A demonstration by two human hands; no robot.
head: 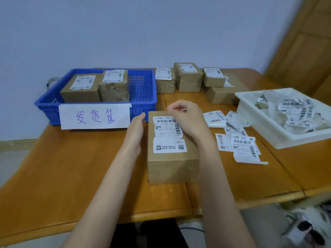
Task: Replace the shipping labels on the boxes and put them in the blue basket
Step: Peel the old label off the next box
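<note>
A: What sits far left?
B: The blue basket (53, 111) with two relabelled boxes inside. Just right of it, the left hand (135, 133) rests with straight fingers against the side of the box (172, 163) at table centre.
A: And the right hand (186, 119)?
B: Its fingertips are curled at the far top edge of the label (165, 127), seemingly pinching a corner.
A: How will it handle?
B: The label is probably thin and tears easily, so peel low from the corner. The cardboard looks stiff and light; steady its sides. Loose labels (240, 142) lie right, before the white tray (268, 133).
</note>
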